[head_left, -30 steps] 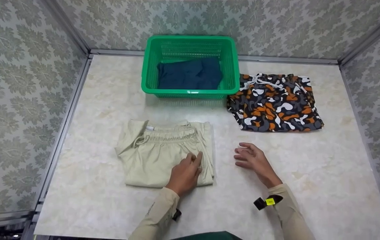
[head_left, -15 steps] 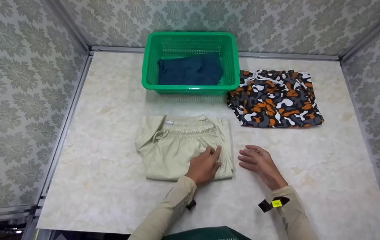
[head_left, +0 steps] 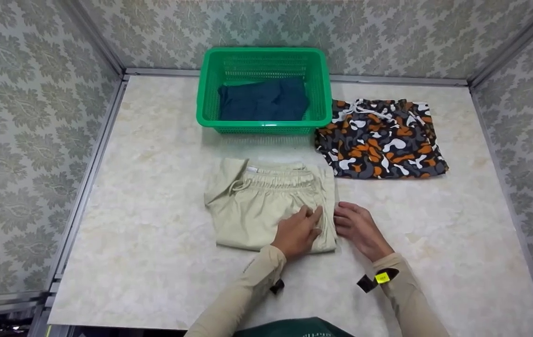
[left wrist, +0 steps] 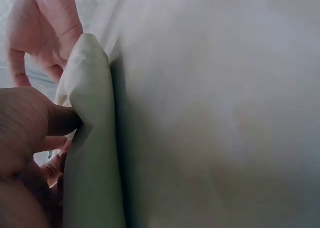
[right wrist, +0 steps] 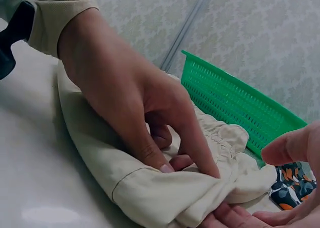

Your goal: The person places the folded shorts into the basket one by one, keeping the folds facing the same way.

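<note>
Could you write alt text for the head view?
A person's left-hand grip is on a folded beige garment, the right-hand grip at its right edge. Behind, a green basket holds dark blue cloth; a patterned garment lies to the basket's right.

The shorts [head_left: 257, 213] are beige, the basket [head_left: 266, 123] green, the other garment [head_left: 383, 145] orange-black-grey-white camouflage.

Tag [head_left: 252, 169] on beige shorts [head_left: 257, 213] illegibly small; sleeves [head_left: 243, 291] cropped below.
</note>
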`<action>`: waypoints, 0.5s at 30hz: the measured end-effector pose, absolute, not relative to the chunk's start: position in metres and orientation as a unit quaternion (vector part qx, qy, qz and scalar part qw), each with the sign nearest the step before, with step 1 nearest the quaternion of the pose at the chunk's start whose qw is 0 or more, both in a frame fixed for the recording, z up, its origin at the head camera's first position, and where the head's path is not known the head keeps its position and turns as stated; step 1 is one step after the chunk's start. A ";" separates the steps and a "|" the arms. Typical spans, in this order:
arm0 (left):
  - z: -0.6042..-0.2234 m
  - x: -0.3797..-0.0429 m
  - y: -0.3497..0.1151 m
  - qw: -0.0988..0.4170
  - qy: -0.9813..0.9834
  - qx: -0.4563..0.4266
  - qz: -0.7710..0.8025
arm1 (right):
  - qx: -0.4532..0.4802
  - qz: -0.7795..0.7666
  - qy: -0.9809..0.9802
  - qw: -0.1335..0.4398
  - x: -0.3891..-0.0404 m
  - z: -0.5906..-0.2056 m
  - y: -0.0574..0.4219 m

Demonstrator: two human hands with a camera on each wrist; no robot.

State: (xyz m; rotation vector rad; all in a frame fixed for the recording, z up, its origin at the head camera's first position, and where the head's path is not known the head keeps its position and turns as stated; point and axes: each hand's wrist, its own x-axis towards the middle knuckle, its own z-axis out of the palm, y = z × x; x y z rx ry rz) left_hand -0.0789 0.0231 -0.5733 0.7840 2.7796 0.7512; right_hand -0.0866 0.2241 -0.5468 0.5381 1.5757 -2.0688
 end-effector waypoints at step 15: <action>-0.584 -0.066 0.031 0.034 0.868 0.319 0.380 | 0.156 -0.701 0.666 0.204 -0.104 -0.554 0.207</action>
